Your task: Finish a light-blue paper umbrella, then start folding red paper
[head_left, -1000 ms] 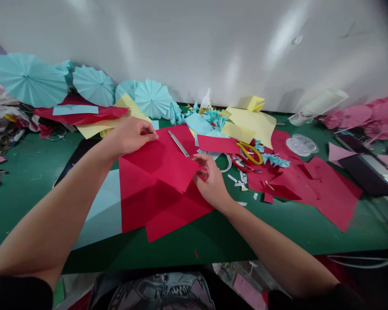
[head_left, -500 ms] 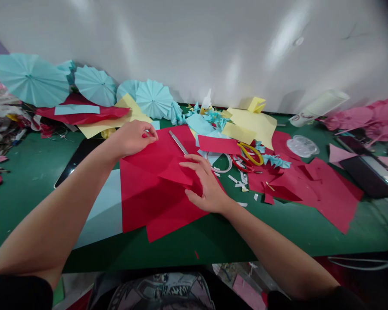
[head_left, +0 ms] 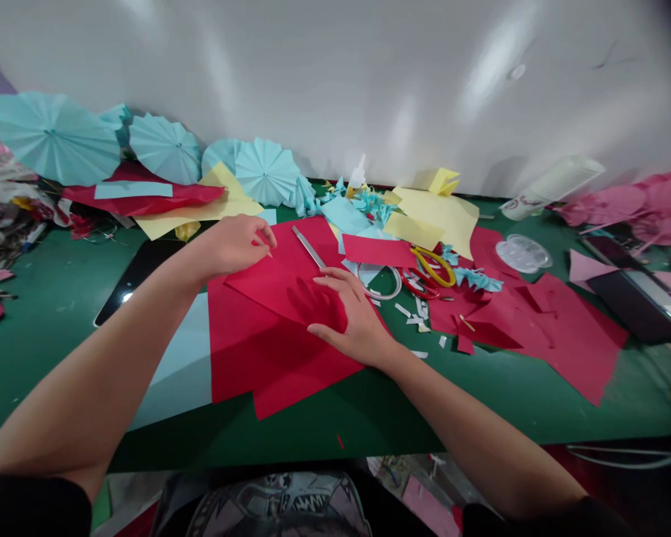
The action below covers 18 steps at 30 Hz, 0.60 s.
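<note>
Overlapping red paper sheets lie in the middle of the green table. My left hand is at their upper left, fingers curled together by the edge of the upper red piece; what is between the fingertips is too small to tell. My right hand hovers or rests on the right part of the red paper, its fingers spread and thumb apart. Just beyond its fingertips lies a metal blade, with a white ring handle to its right.
Scissors with yellow handles and paper scraps lie right of my right hand. Light blue pleated discs line the wall. A dark tablet and a light blue sheet are partly under my left arm. A phone is far right.
The upper red piece, folded over near my right hand before, now lies flatter. My left hand has lowered slightly, and my right hand's fingers have shifted a little.
</note>
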Tool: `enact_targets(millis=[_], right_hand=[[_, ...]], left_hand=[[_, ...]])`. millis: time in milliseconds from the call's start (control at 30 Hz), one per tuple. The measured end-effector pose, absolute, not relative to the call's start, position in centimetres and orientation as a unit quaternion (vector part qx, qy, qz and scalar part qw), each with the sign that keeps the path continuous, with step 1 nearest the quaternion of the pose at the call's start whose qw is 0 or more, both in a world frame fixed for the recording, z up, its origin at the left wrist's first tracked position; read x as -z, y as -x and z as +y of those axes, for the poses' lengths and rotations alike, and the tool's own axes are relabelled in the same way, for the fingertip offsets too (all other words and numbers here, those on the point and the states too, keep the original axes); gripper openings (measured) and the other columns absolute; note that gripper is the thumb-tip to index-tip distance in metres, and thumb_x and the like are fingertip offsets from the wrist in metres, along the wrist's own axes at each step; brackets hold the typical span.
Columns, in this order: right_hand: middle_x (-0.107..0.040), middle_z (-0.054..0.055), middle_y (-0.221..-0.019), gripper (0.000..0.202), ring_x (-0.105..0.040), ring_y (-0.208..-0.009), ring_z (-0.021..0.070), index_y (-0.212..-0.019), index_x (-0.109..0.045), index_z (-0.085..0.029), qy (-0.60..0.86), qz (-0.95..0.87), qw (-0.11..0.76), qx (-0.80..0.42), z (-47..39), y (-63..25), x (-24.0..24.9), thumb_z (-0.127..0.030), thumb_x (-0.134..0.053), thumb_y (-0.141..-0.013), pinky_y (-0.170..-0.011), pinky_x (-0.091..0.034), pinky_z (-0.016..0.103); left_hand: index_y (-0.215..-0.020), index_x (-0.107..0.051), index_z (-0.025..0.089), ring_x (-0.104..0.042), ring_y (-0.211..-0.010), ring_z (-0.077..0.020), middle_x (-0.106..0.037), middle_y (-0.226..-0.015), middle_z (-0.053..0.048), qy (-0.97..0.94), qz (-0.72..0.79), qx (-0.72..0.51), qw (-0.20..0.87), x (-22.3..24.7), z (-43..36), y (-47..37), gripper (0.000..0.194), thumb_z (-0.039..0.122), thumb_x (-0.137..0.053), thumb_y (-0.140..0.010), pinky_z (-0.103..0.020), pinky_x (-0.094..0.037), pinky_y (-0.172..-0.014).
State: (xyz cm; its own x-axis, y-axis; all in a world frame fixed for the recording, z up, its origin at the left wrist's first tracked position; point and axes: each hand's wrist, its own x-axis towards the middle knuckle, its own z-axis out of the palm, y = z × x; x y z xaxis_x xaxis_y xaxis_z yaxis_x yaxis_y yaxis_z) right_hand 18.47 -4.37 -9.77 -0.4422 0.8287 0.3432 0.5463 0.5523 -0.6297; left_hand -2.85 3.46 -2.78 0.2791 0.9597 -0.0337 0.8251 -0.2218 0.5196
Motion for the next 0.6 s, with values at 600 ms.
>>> enact_targets(millis=[600], right_hand=[[-0.027,0.014,-0.14,0.07,-0.021,-0.134,0.0243,-0.13,-0.027,-0.023,0.35,-0.835,0.285,-0.315,-4.8,-18.7,9.2,-0.036,-0.063,-0.072,-0.104,-0.03,0.045]], left_hand=[[-0.088,-0.059,0.02,-0.06,-0.079,-0.0201,-0.065,-0.09,-0.003,-0.792,0.501,-0.07,0.342,1.5,1.7,1.4,0.02,0.022,-0.046,-0.074,-0.028,-0.044,-0.066]])
